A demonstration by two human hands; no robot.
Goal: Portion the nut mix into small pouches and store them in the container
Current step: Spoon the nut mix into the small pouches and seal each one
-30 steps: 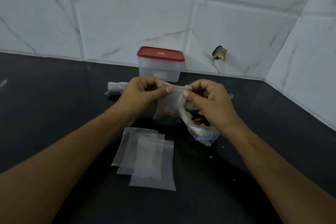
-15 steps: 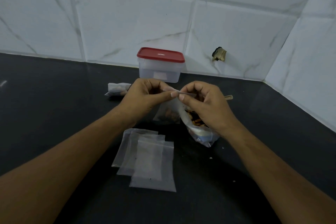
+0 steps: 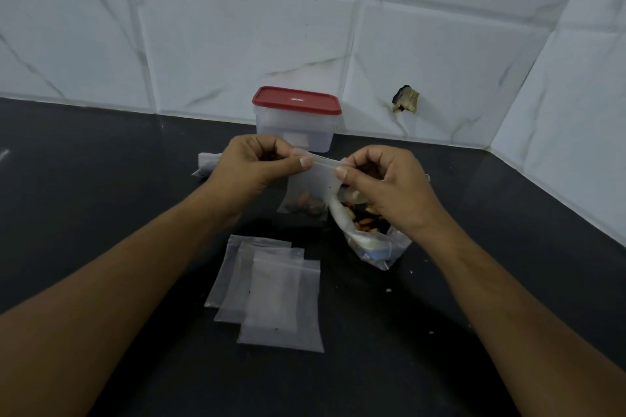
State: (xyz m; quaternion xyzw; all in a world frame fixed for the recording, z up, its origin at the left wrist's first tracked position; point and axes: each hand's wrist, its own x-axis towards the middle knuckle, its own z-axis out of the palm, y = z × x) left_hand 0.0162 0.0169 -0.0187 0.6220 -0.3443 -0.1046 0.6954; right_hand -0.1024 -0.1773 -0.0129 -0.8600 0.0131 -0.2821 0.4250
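- Pinching the small pouch [image 3: 308,189] by its top strip: left hand [image 3: 250,169] at one end, right hand [image 3: 386,193] at the other, fingers [image 3: 294,162] of both clamped thumb-on-forefinger on the plastic.
- Hanging it upright, nuts settled at the bottom and away from the seal; probably pressing the zip closed.
- Parked on the table [image 3: 101,179] just under the right hand: the open nut mix bag [image 3: 369,234], mouth up for easy scooping.
- Fanned out nearer the body: empty pouches [image 3: 271,288], ready for picking.
- Waiting against the wall: the container [image 3: 294,125], red lid on, so not yet receiving this pouch.
- Lying behind the left hand: another pouch [image 3: 205,164], contents hard to make out.
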